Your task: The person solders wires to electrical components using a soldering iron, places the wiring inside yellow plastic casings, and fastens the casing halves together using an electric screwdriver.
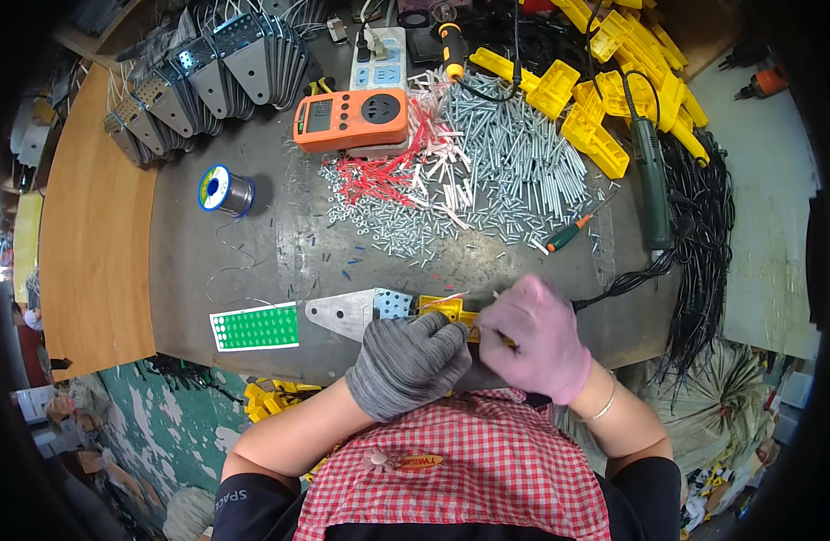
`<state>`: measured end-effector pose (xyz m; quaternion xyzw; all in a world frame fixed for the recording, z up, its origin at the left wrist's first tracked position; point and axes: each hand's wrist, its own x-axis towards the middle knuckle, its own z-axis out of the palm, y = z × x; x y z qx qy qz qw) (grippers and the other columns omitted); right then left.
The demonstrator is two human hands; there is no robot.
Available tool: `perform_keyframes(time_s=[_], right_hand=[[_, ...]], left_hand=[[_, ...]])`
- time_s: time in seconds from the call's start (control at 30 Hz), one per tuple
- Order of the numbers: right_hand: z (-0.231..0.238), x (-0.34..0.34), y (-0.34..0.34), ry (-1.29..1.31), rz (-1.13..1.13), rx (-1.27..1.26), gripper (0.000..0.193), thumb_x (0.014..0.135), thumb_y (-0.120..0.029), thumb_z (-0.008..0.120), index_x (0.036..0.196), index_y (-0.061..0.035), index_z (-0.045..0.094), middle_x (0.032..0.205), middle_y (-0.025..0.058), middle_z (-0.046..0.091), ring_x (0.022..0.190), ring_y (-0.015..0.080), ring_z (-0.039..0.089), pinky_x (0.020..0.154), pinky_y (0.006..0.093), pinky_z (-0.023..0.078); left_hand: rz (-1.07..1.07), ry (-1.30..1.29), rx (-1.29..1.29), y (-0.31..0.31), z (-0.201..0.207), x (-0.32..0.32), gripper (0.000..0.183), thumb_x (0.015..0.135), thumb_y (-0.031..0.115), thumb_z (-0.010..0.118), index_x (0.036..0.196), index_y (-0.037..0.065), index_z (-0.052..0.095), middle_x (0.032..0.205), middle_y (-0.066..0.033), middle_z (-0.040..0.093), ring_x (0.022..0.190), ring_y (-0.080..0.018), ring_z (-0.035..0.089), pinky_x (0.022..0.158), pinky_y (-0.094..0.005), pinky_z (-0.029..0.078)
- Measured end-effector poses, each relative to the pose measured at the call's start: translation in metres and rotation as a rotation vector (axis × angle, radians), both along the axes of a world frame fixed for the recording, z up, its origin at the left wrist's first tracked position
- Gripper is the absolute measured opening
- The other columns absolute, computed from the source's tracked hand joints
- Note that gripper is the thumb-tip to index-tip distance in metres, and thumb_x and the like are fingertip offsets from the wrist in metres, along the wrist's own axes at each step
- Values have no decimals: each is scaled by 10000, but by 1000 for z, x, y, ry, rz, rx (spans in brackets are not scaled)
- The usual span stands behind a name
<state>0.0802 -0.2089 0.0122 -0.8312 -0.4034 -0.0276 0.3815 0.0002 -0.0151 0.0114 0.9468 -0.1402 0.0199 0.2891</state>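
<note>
Grey bench top (pixel 181 270), bent by the fisheye; the room past its edges falls off into black at the rim, so I log little there. Left hand (pixel 413 361), in a grey glove: fingers curled narrow against the near side of a yellow housing (pixel 440 308). Its fingertips are turned under, and I cannot tell how firmly they grip. Right hand (pixel 534 338), in a pink glove: bent over the housing's right end, covering it; its fingertips are hidden too, so I cannot tell whether it holds anything. The housing lies at the bench's near edge, between and partly under both hands. From its left end runs a perforated plate (pixel 393 304), then a tapered grey blade (pixel 340 314); how they join is unclear to me. A thin reddish wire crosses the housing, one end lost from sight. Farther left, a green dotted card (pixel 255 327); beyond, a solder spool (pixel 224 192). Ahead, screws (pixel 523 153) overlap too thickly to count. At right, black cables (pixel 699 243) tangle, individual ends indistinct.
</note>
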Motion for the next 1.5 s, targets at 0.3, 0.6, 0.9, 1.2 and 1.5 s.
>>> perform_keyframes(time_s=[0.3, 0.6, 0.9, 1.2, 1.5], right_hand=[[10, 15, -10, -91, 241, -169, 12, 706, -165, 651, 698, -159, 645, 620, -9, 474, 703, 217, 522, 706, 371, 387], [-5, 21, -4, 462, 151, -106, 72, 724, -176, 717, 786, -148, 693, 777, -54, 639, 794, 191, 559, 789, 388, 385], [15, 5, -9, -415, 284, -406, 184, 674, -203, 692, 853, -175, 660, 738, -66, 517, 869, 162, 523, 761, 460, 308], [22, 5, -8, -121, 244, -3, 254, 665, -208, 728, 876, -139, 604, 890, 49, 587, 783, 278, 513, 761, 436, 399], [19, 97, 48, 316, -69, -109, 249, 941, -182, 573, 1079, 24, 601, 928, 244, 645, 873, 446, 632, 789, 490, 491]], left_hand=[[38, 161, -344, 9, 3, 9, 166, 794, 233, 744, 878, 96, 702, 819, -109, 682, 695, -326, 677, 616, -425, 551], [-20, -222, 1, 1, -18, -6, 219, 770, 180, 791, 954, 107, 697, 711, -48, 617, 562, -232, 622, 463, -396, 478], [37, -105, -166, 5, -14, -3, 211, 803, 183, 750, 995, 120, 688, 825, -53, 653, 613, -275, 651, 524, -413, 524], [637, 99, 409, 88, 2, -19, 176, 779, 133, 733, 940, 71, 701, 972, -167, 648, 914, -386, 621, 813, -474, 512], [686, 135, 563, 111, -17, -26, 200, 808, 154, 677, 984, 65, 652, 1015, -150, 664, 976, -392, 603, 873, -499, 488]])
